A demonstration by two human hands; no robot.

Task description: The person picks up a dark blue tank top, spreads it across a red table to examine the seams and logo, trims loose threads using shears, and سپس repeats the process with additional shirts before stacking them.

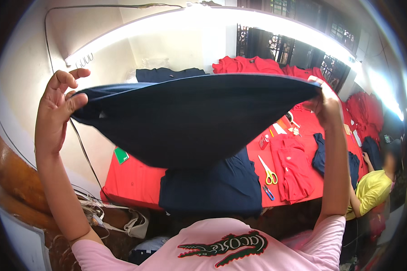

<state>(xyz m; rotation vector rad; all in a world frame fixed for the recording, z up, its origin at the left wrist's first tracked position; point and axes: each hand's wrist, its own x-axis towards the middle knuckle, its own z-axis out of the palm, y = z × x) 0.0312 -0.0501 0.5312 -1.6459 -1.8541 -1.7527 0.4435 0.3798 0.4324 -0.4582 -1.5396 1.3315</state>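
Pink shirt (pixel 185 255) nearest at six o'clock, and look above it: dark navy cloth (pixel 192 119) spans the gap between two hands set wide apart! Left hand (pixel 54 113), just past nine o'clock, pinches one end under its thumb, index finger lifted clear; right hand (pixel 326 106), between two and three, clamps the other. Its middle sags into a bow, a navy garment (pixel 212 189) below at six, yellow-handled scissors (pixel 267 170) at four.

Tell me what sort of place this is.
Probably a small garment workshop, judging by the dark cloth being held up, the folded red garments and the yellow-handled scissors beside them.
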